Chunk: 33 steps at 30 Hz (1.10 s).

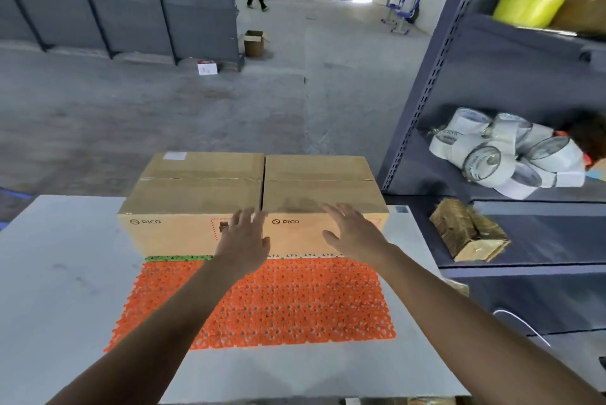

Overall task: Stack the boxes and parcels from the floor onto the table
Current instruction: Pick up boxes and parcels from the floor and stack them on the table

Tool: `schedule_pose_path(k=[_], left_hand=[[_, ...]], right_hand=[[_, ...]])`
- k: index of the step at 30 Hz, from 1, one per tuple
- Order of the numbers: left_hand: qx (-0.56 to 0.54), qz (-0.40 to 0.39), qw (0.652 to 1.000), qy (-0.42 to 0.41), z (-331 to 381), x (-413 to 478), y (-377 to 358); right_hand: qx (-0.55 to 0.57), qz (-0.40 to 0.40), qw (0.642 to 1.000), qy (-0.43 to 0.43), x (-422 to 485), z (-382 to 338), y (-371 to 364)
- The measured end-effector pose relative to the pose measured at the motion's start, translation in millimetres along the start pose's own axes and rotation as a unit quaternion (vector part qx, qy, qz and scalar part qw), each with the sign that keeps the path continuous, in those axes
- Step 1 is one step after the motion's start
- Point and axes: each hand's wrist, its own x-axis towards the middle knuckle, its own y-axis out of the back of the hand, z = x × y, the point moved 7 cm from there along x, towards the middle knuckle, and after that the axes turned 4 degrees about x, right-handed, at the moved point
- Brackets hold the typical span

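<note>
Two brown cardboard boxes printed PICO stand side by side at the far edge of the grey table (59, 290). The left box (193, 188) and the right box (319, 185) touch along their sides. My left hand (244, 240) is spread open in front of the seam between them, over the left box's front face. My right hand (352, 234) is open with straight fingers in front of the right box's front face. Neither hand holds anything. An orange plastic mat (278, 306) lies on the table under my forearms.
A blue-grey metal shelf rack (436, 76) stands right of the table with tape rolls (501, 152), a yellow roll and a wrapped bundle (469, 230). On the concrete floor beyond lie a small white box (207, 67) and an open brown carton (254, 42). People stand far back.
</note>
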Motion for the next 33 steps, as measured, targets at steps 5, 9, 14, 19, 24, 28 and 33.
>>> schedule_pose_path(k=[5,9,14,19,24,28,33], left_hand=[[-0.080,0.031,0.993,0.080,8.5,-90.5,-7.6],[-0.083,0.028,0.983,0.160,2.4,-187.3,-36.8],[-0.067,0.029,0.965,0.251,-23.1,-302.0,-44.8],[-0.071,0.066,0.937,0.335,-45.2,-395.4,-26.1],[-0.086,0.115,0.906,0.399,-65.7,-496.6,-13.3],[-0.089,0.109,0.878,0.458,-89.8,-605.7,-19.5],[-0.094,0.139,0.852,0.496,-119.8,-757.2,-23.5]], right_hand=[[0.031,-0.031,0.995,0.088,-46.1,-27.8,-21.7],[0.065,-0.080,0.987,0.126,-87.0,-51.7,-57.9],[0.037,-0.136,0.971,0.191,-140.4,-106.0,-107.8],[0.022,-0.152,0.955,0.253,-192.8,-173.0,-136.6],[0.016,-0.162,0.936,0.313,-254.2,-245.4,-164.5],[0.007,-0.177,0.916,0.361,-323.4,-313.0,-202.1],[-0.042,-0.220,0.883,0.412,-435.8,-400.3,-263.6]])
